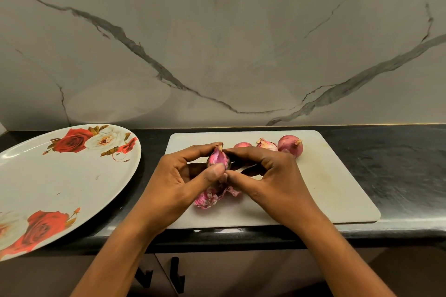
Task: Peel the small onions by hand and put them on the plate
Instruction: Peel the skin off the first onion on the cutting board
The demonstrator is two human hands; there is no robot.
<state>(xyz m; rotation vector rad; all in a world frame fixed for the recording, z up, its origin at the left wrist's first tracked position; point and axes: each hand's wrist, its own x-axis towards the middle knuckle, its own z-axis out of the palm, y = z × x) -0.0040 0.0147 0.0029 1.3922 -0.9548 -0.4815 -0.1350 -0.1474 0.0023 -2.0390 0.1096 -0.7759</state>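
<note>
A small pink onion is held just above the white cutting board. My left hand grips it between thumb and forefinger. My right hand pinches its skin from the right side. Loose pink peel hangs and lies under the onion on the board. Three unpeeled onions lie at the board's far edge: one half hidden, a paler one and a round red one. The large white plate with red roses sits to the left, with no onions on it.
The board lies on a black counter against a marble wall. The plate overhangs the counter's front edge at the left. Cabinet doors with black handles are below the counter.
</note>
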